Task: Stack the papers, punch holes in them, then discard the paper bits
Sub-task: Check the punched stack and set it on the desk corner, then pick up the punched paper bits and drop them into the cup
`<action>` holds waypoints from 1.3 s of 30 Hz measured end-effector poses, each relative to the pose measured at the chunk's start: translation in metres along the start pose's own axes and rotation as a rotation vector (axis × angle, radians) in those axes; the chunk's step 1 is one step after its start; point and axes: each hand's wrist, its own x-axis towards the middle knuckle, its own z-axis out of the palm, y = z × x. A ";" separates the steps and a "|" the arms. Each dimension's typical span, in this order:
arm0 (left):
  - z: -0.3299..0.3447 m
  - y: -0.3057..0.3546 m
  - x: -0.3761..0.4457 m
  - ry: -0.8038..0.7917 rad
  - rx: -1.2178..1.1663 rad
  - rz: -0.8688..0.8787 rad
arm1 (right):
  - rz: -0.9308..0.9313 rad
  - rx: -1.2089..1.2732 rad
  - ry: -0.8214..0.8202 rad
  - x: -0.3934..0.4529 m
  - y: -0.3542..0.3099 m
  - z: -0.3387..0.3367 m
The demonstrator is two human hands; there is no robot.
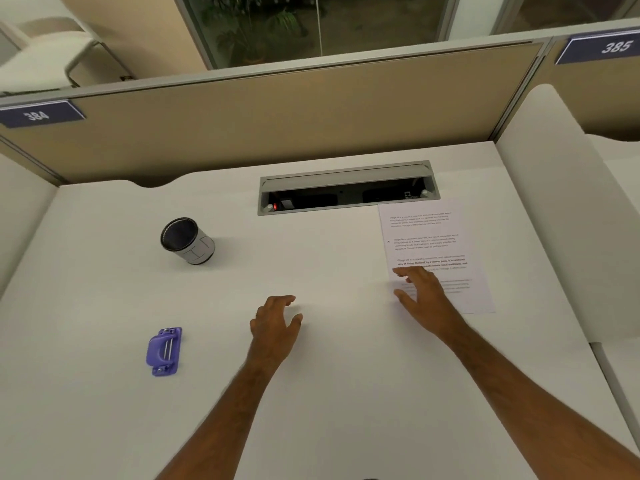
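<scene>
White desk (329, 393) fills the cubicle, tan partition (277, 129) behind it with number plates 384 (38, 115) and 385 (614, 47). Over on the right, the printed paper (433, 237) lies flat, its top edge just below the open cable tray (346, 188). The right hand (420, 289) reaches onto the sheet's lower left part, fingers spread and relaxed, gripping nothing. The left hand (275, 322) sits mid-desk, fingers loosely apart (touching or just above the surface, hard to say). Far left, the purple hole punch (164, 351) waits untouched, and a grey cup (188, 241) stands beyond it.
</scene>
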 end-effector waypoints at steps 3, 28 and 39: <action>-0.010 -0.018 -0.009 0.009 -0.013 -0.013 | -0.017 -0.006 -0.009 -0.004 -0.013 0.013; -0.021 -0.074 -0.029 -0.072 -0.112 -0.004 | -0.093 0.069 -0.227 -0.013 -0.076 0.101; -0.016 -0.073 -0.023 -0.015 -0.085 -0.006 | -0.089 0.067 -0.232 -0.009 -0.083 0.109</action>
